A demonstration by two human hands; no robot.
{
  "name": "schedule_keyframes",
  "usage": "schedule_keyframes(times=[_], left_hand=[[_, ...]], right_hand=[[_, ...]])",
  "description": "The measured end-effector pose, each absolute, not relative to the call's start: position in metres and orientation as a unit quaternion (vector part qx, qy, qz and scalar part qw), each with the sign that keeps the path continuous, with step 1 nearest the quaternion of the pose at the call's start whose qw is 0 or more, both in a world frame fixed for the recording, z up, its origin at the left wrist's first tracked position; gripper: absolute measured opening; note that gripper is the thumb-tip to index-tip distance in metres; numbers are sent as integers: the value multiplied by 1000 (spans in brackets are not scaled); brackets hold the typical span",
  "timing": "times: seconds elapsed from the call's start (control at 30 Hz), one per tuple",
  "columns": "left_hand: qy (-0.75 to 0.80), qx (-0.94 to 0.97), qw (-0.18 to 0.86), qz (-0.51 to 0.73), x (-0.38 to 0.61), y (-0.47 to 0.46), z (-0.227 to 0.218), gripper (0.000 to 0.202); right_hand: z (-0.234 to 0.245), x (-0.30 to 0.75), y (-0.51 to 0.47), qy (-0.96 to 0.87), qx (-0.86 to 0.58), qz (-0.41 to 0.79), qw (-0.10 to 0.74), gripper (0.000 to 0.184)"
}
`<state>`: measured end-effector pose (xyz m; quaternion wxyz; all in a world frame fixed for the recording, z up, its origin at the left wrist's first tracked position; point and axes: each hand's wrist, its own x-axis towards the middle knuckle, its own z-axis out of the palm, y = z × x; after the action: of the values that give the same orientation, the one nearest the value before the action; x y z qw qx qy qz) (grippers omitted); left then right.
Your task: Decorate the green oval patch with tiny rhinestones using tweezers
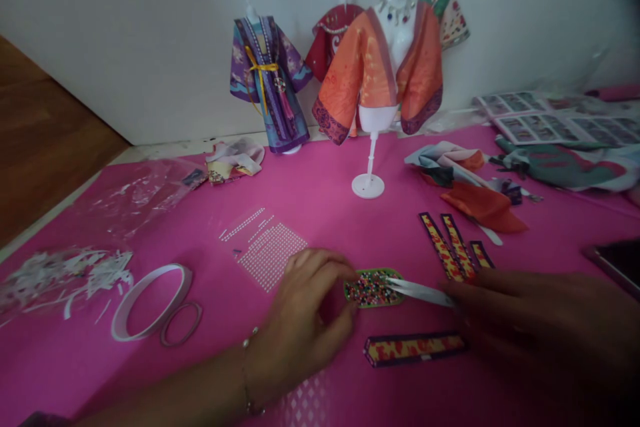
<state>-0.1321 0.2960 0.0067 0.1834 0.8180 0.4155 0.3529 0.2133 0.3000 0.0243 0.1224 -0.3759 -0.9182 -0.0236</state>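
Note:
My left hand [305,310] is closed at the left end of a small green-rimmed tray [376,306], its thumb and fingers gripping that edge. Many tiny multicoloured beads [370,288] fill the tray. Tweezers [423,293] are held in my right hand [540,327], with their tips down among the beads at the tray's right side. Whether a bead sits between the tips is too small to tell. Just below the tray lies a yellow and red patterned strip [415,348] with a dark border, its right end close to my right hand.
Patterned strips [443,247] lie beyond my right hand. A sheet of stick-on gems [274,255], a tape roll [150,303] and paper scraps [75,273] are to the left. Behind stand a mannequin in an orange robe [379,117] and a purple-robed one [270,83]. A phone [617,263] lies far right.

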Motion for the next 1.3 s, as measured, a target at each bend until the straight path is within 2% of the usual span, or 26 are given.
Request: schedule_keyframes(times=[0.17,0.3,0.4,0.67,0.83,1.1,1.3], left_hand=[[422,824,186,330,-130,296,5,37],[425,828,186,313,-128,297,4,35],[426,828,183,316,-127,297,3,33],[388,843,162,336,-127,295,4,41],[372,849,153,343,-126,295,4,37],[369,846,165,348,-124,294,3,35],[368,848,174,339,-124,293,5,31]], right_hand=[[22,214,301,-918,-374,-51,120,45],[16,217,301,-910,-388,-42,141,47],[16,215,297,-914,-383,-43,126,48],[20,202,286,-921,-346,-97,147,48],[16,204,284,-919,-367,-71,125,48],[-1,208,286,-922,-340,-75,167,44],[4,204,289,-929,-321,-88,163,51]])
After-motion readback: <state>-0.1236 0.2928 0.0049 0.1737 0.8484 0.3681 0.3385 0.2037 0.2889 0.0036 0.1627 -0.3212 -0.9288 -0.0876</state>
